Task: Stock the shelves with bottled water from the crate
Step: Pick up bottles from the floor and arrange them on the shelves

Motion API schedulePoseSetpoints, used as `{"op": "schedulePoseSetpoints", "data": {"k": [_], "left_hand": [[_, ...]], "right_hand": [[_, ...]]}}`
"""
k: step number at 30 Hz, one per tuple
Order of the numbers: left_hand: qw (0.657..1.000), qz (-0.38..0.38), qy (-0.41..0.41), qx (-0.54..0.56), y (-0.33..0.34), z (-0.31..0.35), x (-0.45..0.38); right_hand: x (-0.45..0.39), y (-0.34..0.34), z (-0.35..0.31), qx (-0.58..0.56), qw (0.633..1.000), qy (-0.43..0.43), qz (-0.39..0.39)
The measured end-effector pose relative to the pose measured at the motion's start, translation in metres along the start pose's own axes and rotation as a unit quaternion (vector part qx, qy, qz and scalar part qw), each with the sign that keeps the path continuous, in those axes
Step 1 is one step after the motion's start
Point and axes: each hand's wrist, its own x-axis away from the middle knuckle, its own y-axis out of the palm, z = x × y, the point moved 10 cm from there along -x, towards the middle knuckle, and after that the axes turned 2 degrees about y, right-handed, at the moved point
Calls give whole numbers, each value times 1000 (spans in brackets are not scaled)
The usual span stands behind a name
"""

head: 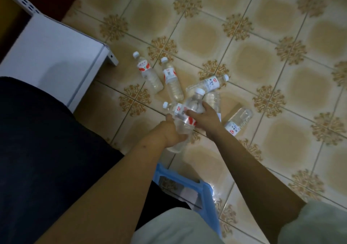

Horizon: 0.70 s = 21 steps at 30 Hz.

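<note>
The fingers (pixel 189 113) of the right hand (pixel 207 117) curl over the shoulder of a water bottle (pixel 193 105) that stands raised with its white cap up, while the left hand (pixel 173 133) wraps round the lower part of a second bottle (pixel 176 147), whose base shows below the fist; the two bottles overlap just where the hands meet, so I cannot tell for certain which hand bears which, nor whether a third bottle (pixel 170 106), its cap poking out to the left, is held or simply lying there. In the head view, five more bottles lie on their sides on the tiled floor (pixel 262 55): two (pixel 150 74) (pixel 172 82) near the corner of the white shelf base (pixel 56 55), one (pixel 208 84) beyond the hands, one (pixel 213 101) partly behind the right hand, and one (pixel 238 120) to the right. A blue plastic frame (pixel 187 185), perhaps the crate, sits under the forearms. The risk, as I judge it, is in gathering several smooth, round bottles at once: a grip crowded by its neighbour could slip, and a dropped bottle would roll across the hard tiles or knock the loose ones apart. Lifting towards the shelf with both hands tangled together could also catch the shelf's corner.
</note>
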Motion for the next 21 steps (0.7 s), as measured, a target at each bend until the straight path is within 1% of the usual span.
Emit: {"op": "schedulePoseSetpoints", "data": {"k": [2, 4, 5, 7, 10, 12, 15, 18, 21], "left_hand": [[997, 48, 14, 57, -12, 1, -2], [987, 115, 49, 103, -33, 7, 2], [978, 137, 76, 135, -44, 15, 7], [958, 148, 145, 198, -65, 36, 21], [936, 133, 219, 243, -98, 66, 68], [930, 110, 243, 253, -113, 78, 94], [924, 114, 274, 240, -150, 81, 151], [913, 152, 305, 227, -191, 72, 212], [889, 239, 329, 212, -235, 52, 275]], "right_hand": [[9, -3, -44, -35, 999, -21, 17], [21, -6, -91, -54, 997, -51, 32], [26, -9, -112, -47, 996, -73, 37], [39, -11, -160, -8, 993, -117, 32], [70, -8, -227, 68, 981, -180, -5], [91, -5, -261, 82, 975, -203, -34], [135, 18, -312, 30, 967, -239, -85], [184, 54, -363, 25, 953, -284, -99], [236, 106, -409, 32, 933, -333, -137]]}}
